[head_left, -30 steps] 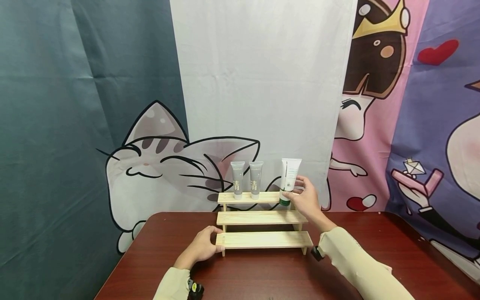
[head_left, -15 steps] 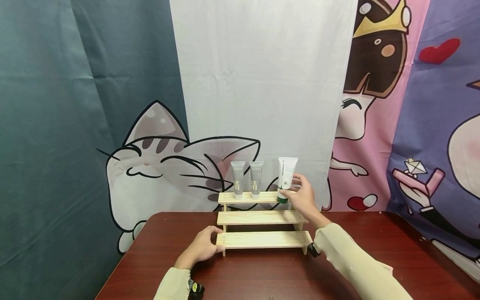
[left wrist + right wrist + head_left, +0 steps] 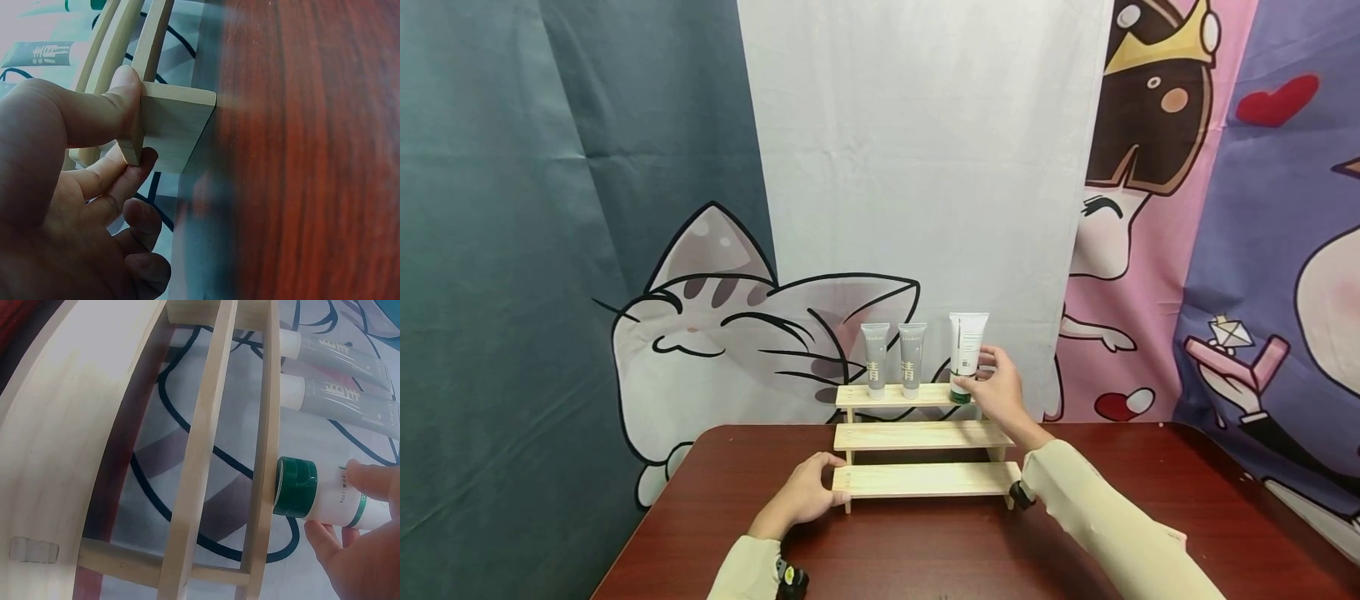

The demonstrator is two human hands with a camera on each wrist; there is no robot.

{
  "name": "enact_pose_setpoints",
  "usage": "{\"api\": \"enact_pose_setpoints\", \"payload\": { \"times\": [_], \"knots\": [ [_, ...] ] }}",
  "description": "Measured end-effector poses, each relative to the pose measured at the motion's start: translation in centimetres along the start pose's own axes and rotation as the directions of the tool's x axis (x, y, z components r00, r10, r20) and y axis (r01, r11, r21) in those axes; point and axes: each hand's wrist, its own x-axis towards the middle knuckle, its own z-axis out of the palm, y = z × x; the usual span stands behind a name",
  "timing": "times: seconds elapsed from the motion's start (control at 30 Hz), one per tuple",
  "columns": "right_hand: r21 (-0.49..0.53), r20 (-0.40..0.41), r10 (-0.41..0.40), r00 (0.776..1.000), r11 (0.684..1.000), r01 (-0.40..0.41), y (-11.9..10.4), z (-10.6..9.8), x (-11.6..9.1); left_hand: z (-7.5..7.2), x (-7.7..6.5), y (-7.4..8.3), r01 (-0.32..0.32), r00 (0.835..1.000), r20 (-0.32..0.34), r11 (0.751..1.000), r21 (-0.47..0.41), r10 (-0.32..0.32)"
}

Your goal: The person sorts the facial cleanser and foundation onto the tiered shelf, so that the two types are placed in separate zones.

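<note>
A three-tier wooden rack (image 3: 925, 477) stands on the table. My left hand (image 3: 805, 490) pinches the left end of its lowest tier; the left wrist view shows the thumb (image 3: 125, 81) on top and fingers beneath. At the top tier's right part, my right hand (image 3: 1000, 387) holds a white squeeze tube (image 3: 967, 342) upright, its green cap (image 3: 297, 487) down. The cap is at the tier's board; whether it bears on it I cannot tell. Two grey squeeze tubes, one at the left (image 3: 876, 358) and one beside it (image 3: 912, 358), stand caps down on the same tier.
The rack's middle tier (image 3: 917, 435) and lowest tier lie in front of the top one. A dark red-brown table (image 3: 925, 550) is underneath. Close behind hangs a printed cloth backdrop (image 3: 925, 167) with cartoon figures.
My right hand has carried the white squeeze tube a little to the left, towards the grey tubes, and it now stands straighter. The left hand has stayed on the rack.
</note>
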Motion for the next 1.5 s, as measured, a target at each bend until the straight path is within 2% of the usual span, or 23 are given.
{"api": "enact_pose_setpoints", "payload": {
  "times": [0.47,0.77,1.5],
  "knots": [
    [-0.031,0.008,0.004,1.000,1.000,-0.004,-0.2,0.6,0.5,0.1,0.2,-0.1,0.007,1.000,0.007,1.000,-0.004,-0.007],
    [-0.023,0.011,0.001,1.000,1.000,-0.001,-0.1,0.8,0.7,0.1,0.2,0.1,-0.008,1.000,0.008,1.000,0.000,0.008],
    [-0.018,0.014,0.000,1.000,1.000,0.001,0.2,1.2,0.8,0.0,0.0,-0.1,0.000,1.000,0.004,1.000,-0.010,0.000]
  ]
}}
